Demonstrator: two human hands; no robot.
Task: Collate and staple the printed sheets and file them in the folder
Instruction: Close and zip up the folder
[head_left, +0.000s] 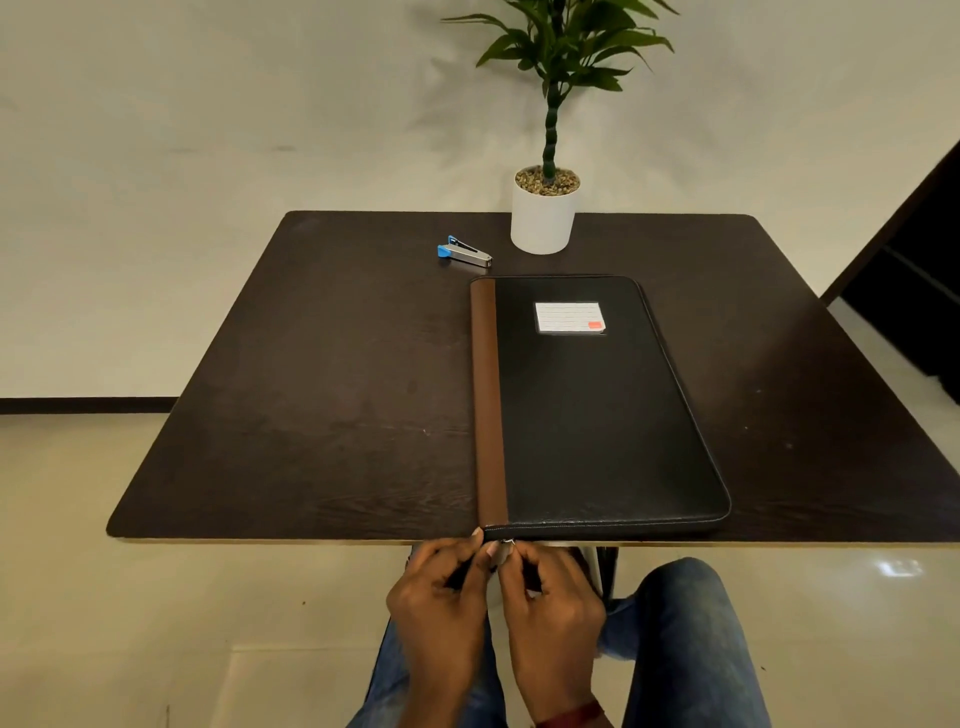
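Observation:
A black zip folder (597, 410) with a brown spine strip and a white label lies closed on the dark table (322, 395), its near edge at the table's front edge. My left hand (441, 587) pinches the folder's near-left corner by the spine. Beside it, my right hand (550, 597) pinches the metal zip pull (505, 546) at that same corner. A blue and silver stapler (464, 252) lies at the back of the table, left of the folder's far end. No printed sheets are in view.
A white pot (543, 218) with a green plant stands at the table's far edge, just behind the folder. My knees in blue jeans are under the front edge. A pale wall lies behind and a tiled floor all around.

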